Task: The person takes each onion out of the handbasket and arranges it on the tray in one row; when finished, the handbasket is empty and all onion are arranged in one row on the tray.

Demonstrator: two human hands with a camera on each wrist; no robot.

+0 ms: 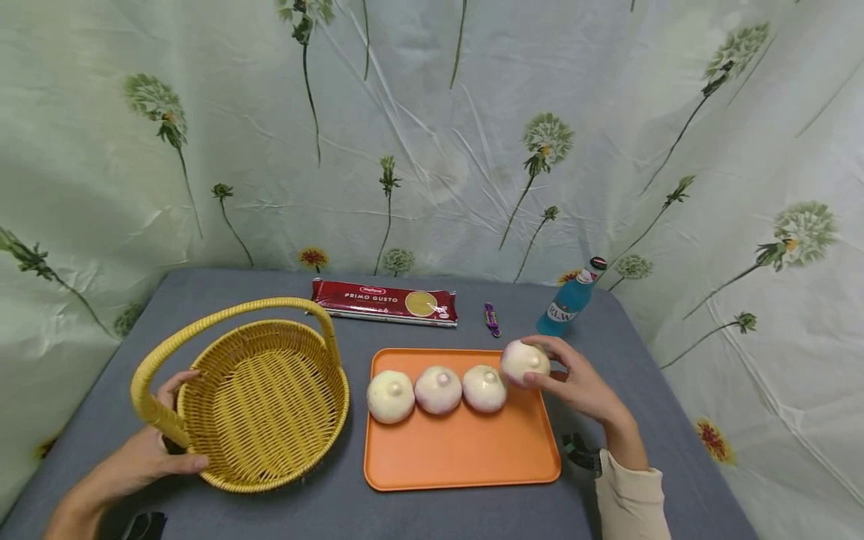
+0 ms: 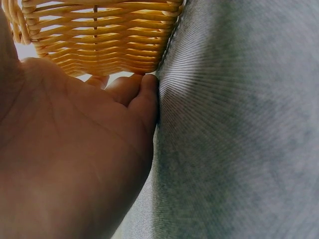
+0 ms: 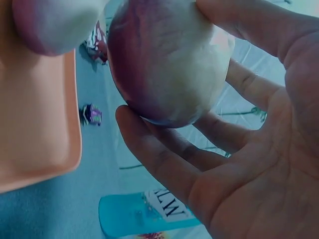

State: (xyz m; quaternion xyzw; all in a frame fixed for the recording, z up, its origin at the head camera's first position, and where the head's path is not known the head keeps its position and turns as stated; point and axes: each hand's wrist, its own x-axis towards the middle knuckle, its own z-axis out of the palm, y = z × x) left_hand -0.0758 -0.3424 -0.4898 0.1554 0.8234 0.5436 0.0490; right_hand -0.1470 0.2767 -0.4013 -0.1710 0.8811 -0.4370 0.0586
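Observation:
My right hand [image 1: 574,379] holds a white and purple onion [image 1: 525,364] between thumb and fingertips, over the back right corner of an orange tray [image 1: 466,454]. In the right wrist view, the fingers curve round the onion [image 3: 164,64], which hangs clear of the tray's edge. Three more onions [image 1: 439,390] sit in a row along the tray, left of the held one. At the left, my left hand [image 1: 145,450] grips the side of a yellow wicker basket [image 1: 270,405], thumb at the rim. The left wrist view shows its fingertips under the woven wall [image 2: 104,40].
Behind the tray lies a red pasta packet [image 1: 385,302], with a small purple-wrapped candy [image 1: 491,320] to its right. A blue bottle [image 1: 570,300] stands close behind my right hand. The basket's tall handle [image 1: 236,311] arches up. A flowered cloth [image 1: 432,150] hangs behind the grey table [image 1: 405,517].

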